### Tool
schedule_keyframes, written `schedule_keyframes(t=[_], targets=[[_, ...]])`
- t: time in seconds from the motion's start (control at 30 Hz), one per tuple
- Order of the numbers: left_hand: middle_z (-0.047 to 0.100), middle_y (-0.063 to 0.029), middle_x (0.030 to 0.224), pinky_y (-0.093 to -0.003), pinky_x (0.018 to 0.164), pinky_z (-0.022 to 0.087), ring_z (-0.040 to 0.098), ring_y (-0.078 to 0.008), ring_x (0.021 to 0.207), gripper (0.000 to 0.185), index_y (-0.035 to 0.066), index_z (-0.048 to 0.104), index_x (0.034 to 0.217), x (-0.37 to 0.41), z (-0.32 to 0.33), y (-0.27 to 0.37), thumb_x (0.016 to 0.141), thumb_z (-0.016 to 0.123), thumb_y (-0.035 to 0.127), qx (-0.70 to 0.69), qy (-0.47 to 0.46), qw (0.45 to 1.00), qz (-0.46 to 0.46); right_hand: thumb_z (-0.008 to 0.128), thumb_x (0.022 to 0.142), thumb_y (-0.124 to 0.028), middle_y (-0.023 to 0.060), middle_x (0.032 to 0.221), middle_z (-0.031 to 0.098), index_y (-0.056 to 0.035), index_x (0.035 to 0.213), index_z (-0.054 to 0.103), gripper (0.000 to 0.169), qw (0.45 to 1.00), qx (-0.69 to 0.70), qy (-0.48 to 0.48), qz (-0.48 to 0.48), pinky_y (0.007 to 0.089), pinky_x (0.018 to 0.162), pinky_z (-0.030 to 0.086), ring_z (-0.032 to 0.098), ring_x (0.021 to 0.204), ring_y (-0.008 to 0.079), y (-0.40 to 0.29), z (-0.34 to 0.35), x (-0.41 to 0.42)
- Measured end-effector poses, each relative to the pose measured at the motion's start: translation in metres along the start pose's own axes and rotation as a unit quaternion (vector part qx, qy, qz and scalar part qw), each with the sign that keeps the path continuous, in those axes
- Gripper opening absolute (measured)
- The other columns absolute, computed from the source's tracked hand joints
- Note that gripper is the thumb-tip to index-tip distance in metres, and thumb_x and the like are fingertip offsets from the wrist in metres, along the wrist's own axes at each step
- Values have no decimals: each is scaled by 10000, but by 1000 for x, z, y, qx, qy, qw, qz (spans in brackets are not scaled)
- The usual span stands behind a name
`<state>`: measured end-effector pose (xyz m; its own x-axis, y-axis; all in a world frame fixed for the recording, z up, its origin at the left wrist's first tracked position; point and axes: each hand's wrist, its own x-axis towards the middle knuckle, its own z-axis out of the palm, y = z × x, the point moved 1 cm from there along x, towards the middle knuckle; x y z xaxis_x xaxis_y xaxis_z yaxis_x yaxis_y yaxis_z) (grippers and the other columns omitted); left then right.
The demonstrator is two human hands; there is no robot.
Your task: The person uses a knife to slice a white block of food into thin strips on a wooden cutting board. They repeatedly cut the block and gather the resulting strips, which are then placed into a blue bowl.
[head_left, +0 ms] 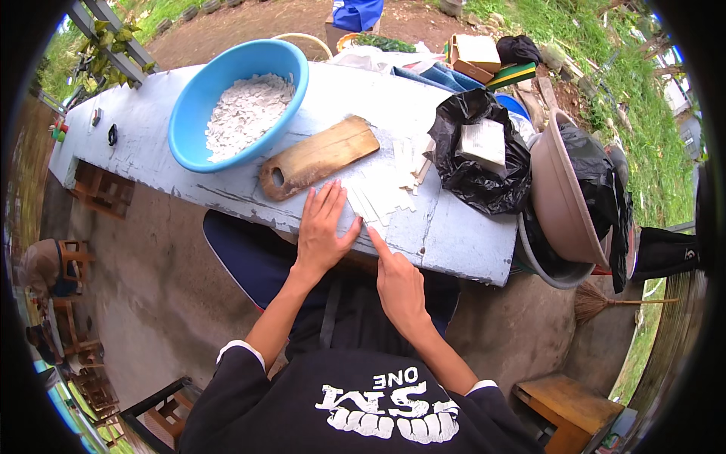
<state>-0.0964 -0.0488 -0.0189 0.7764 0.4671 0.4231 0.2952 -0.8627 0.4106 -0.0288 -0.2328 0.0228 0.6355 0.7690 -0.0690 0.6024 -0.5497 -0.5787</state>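
Observation:
Flat on the table's near edge rests my left hand [325, 227], fingers spread beside the handle end of a wooden cutting board [323, 156]. The extended index finger of my right hand [397, 278] touches the lower end of thin white strips [374, 196], close to my left thumb. Whether a small tool lies under my right fingers I cannot tell. More white strips [409, 162] lie in a loose stack beyond. A blue plastic basin [187, 122] holds many small white pieces [247, 113]. An open black plastic bag [482, 193] holds a white block-shaped bundle [482, 143].
The worn, pale painted table [465, 244] ends at the right beside stacked basins [567, 193] with black plastic. Cardboard boxes [473, 55] and cloth [437, 76] lie at the far edge. A broom [592, 302] and wooden bench [567, 403] are at lower right; a person [45, 267] is far left.

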Motion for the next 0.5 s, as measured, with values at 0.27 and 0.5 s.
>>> schedule_keyframes(t=[0.27,0.5], targets=[[585,-215,1553,-524,1284,320,500,-354,1491,633,-48,621,1439,1,-2,1,914,785,266,-3,-13,1000,-4,568,1038,-58,206,806,664,-280,1625,486,632,1000,0,8,-18,583,657,570,715,700,459,-2,5,11],[575,-237,1551,-528,1270,339,502,-366,1484,672,-70,617,1423,3,-4,2,894,797,303,-1,-13,1000,-17,575,1029,-37,223,806,669,-265,1614,499,632,999,-30,-12,-13,576,667,560,709,709,457,-13,2,27]])
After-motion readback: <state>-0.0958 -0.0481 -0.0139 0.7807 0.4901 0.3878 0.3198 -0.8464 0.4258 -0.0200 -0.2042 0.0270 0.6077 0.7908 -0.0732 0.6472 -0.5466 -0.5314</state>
